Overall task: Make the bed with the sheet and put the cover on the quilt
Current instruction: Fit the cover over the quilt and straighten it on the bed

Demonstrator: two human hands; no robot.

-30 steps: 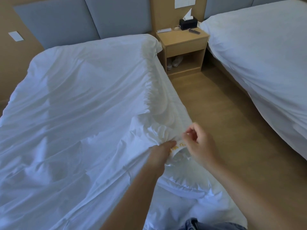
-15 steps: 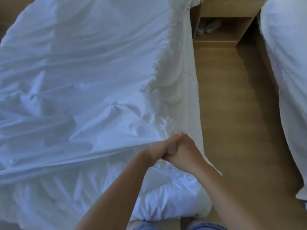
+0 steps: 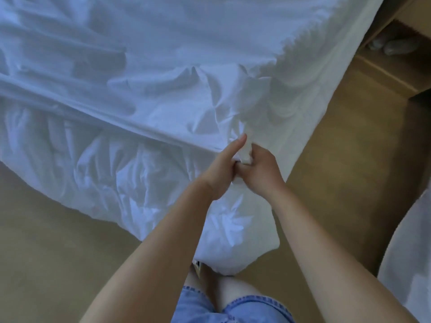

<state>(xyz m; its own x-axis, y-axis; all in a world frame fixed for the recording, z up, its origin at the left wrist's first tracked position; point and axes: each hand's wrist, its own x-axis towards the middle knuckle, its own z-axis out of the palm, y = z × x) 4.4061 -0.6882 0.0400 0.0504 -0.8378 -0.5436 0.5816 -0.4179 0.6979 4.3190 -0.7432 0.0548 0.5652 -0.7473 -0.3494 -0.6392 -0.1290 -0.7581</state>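
Field log, head view. The thin white fabric cover fills most of my feed. It is spread over the bed and heavily creased, with one long fold running from the left edge down toward the hands.

Below that fold the puffy white quilt bulges out. It hangs off the foot of the bed, and its lowest corner sags near the person's knees.

The pale wooden floor shows at lower left and along the right of the bed. A second white-covered bed cuts into the lower right corner. A light wooden nightstand stands at upper right beside the first bed, with pale slippers in its open shelf. Blue denim shorts show at the bottom edge.

Both forearms reach in to the bed's near corner, where the hands touch each other. The left hand has its fingers curled on the cover's bunched corner and its thumb raised straight. The right hand has its fingers closed round the same bunch of cloth. I see a small white tuft between the two hands, but I cannot tell whether any quilt is gripped inside it.
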